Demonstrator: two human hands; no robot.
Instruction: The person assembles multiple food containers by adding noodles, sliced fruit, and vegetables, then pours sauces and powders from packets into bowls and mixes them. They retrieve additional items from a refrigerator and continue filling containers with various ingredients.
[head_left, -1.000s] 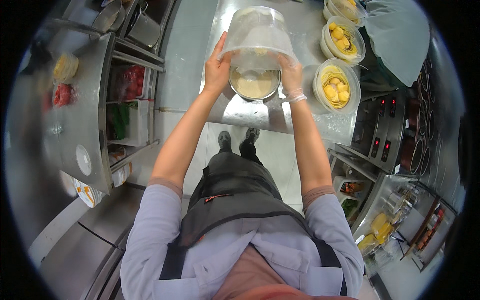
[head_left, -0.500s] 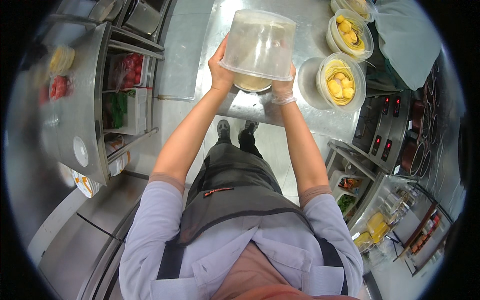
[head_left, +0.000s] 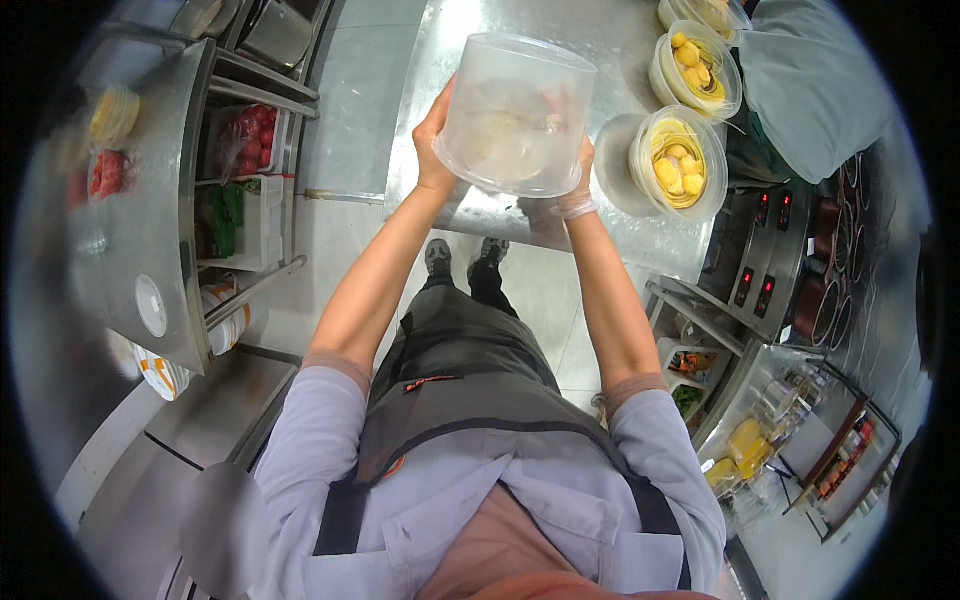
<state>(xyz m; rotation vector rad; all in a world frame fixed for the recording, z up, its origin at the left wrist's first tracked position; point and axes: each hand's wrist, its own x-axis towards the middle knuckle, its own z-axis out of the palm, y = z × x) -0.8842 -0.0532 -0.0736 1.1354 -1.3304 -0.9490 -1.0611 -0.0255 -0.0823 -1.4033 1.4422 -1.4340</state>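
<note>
A large translucent plastic tub (head_left: 515, 110) is between my two hands over the steel table. My left hand (head_left: 433, 135) grips its left side, fingers wrapped behind the wall. On the opposite side my right hand (head_left: 583, 172), in a clear plastic glove, holds the tub near its lower edge; its fingertips are partly hidden. Through the cloudy wall a pale round shape shows. Whether it lies inside the tub or behind it I cannot tell.
Clear bowls of yellow strips topped with yellow chunks (head_left: 680, 165) line the steel table's (head_left: 480, 210) right side. A person in a grey-green garment (head_left: 815, 85) stands beyond them. At left, a steel shelf unit (head_left: 185, 200) holds red produce (head_left: 250, 140) and green vegetables (head_left: 228, 205).
Both hands have brought the tub slightly lower and tilted it, so its lower rim sits nearer me. The pale round thing below it is now seen only through the wall.
</note>
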